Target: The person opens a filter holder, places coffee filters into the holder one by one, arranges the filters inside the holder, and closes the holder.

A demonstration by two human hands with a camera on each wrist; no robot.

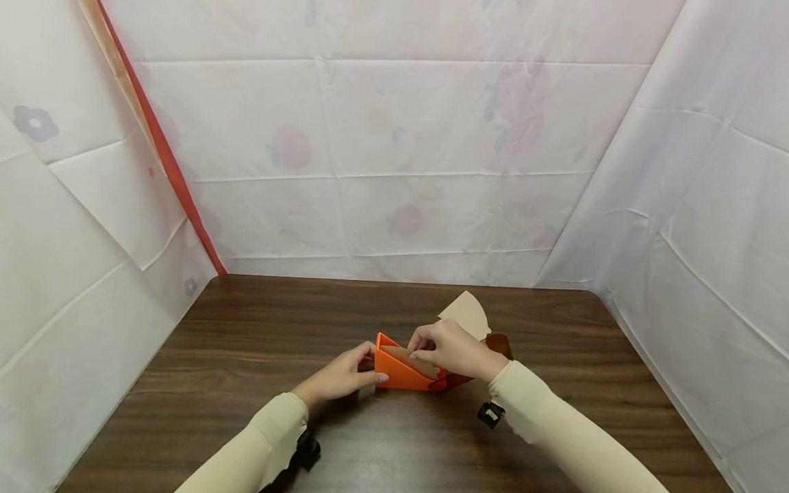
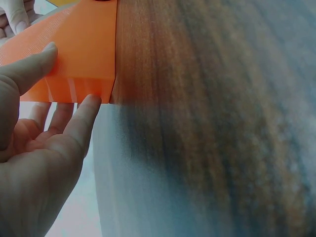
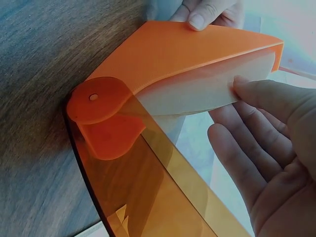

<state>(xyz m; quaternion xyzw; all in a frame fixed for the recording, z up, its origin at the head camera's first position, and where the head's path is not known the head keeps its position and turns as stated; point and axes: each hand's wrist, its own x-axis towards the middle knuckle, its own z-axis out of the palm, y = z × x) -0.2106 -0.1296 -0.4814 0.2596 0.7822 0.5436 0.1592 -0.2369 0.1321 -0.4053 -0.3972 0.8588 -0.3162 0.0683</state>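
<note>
An orange filter holder [image 1: 399, 373] with a see-through amber lid [image 3: 163, 182] stands on the table, the lid swung open to the right on its round hinge. My left hand [image 1: 342, 375] grips the holder's left end, thumb on the near side wall and fingers at the end wall. With thumb and fingertips, my right hand [image 1: 453, 346] pinches brownish paper coffee filters [image 3: 182, 96] that sit partly inside the holder's opening. Behind the right hand, a cream fan-shaped paper filter [image 1: 467, 313] shows; its lower part is hidden.
The dark wood-grain table [image 1: 271, 329] has rounded far corners. White patterned sheets [image 1: 394, 137] hang behind it and along both sides, with a red strip [image 1: 166, 150] at the left corner. Black wrist cameras [image 1: 491, 414] sit under both cream sleeves.
</note>
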